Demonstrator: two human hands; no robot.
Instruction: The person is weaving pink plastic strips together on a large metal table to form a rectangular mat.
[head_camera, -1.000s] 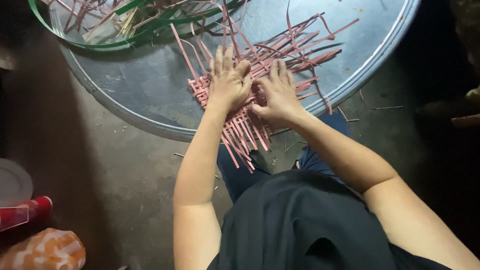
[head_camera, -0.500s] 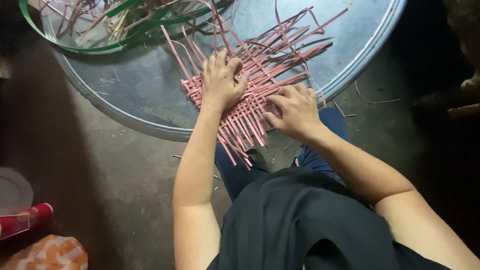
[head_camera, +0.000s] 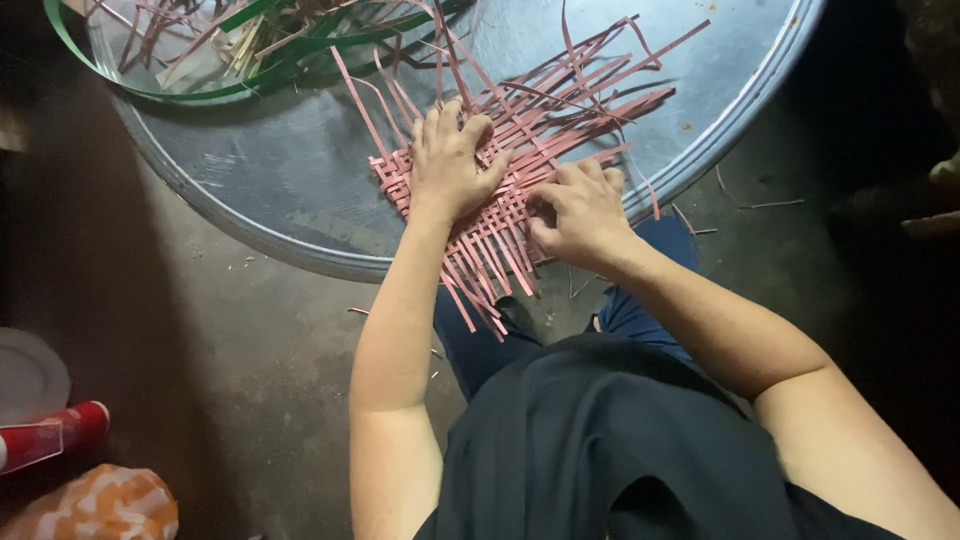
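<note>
Dim concrete floor, with a big round metal tray up at 12 o'clock. The pink woven mat lies on the tray's near rim. Left hand is flat on it, fingers spread. Right hand, at 3 o'clock of the left, has fingertips pinched on one strip. Looks like mid-weave, tightening a strip; the next move probably calls for snugging it over. Half a second back the right hand sat lower, off the mat.
</note>
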